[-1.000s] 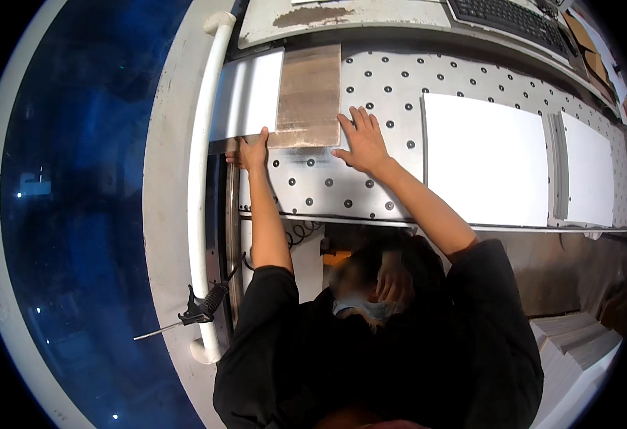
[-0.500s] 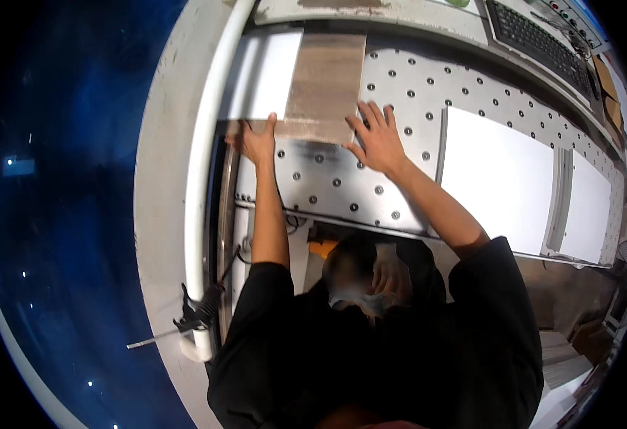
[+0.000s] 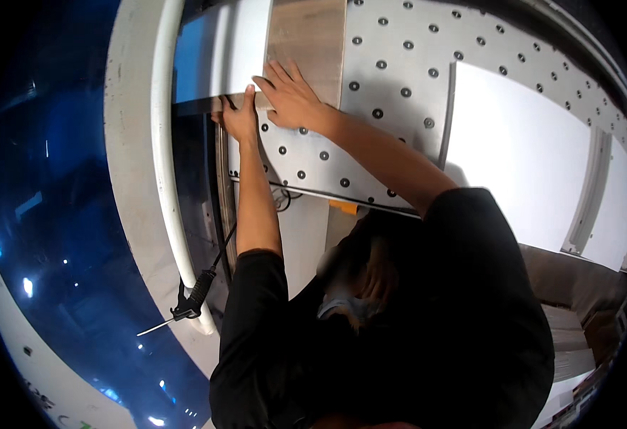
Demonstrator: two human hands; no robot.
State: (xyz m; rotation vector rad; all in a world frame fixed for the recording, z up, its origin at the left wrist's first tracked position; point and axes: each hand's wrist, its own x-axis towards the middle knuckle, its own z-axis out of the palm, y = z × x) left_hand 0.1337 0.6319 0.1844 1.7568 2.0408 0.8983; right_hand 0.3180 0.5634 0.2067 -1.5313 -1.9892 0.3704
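My left hand point(image 3: 239, 121) grips the near edge of a white panel point(image 3: 245, 39), thumb on top. Its other fingers curl at that edge and are partly hidden. My right hand point(image 3: 293, 96) lies flat with fingers spread, across the near part of a brown board point(image 3: 310, 36) beside the white surface. Its fingertips come close to my left thumb. Panel and board lie side by side at the left end of a metal table point(image 3: 324, 154) studded with small round fittings. The panel's left part looks bluish.
A white pipe point(image 3: 163, 136) runs along the left side. A black-handled tool point(image 3: 198, 294) with a thin metal rod hangs at its lower end. Right of my arm lies a large white sheet point(image 3: 517, 143), with a grey strip point(image 3: 591, 193) farther right.
My right hand has moved left, from the brown board's right edge to beside my left hand. The view has shifted, and the panel now reaches farther left past the table's end.
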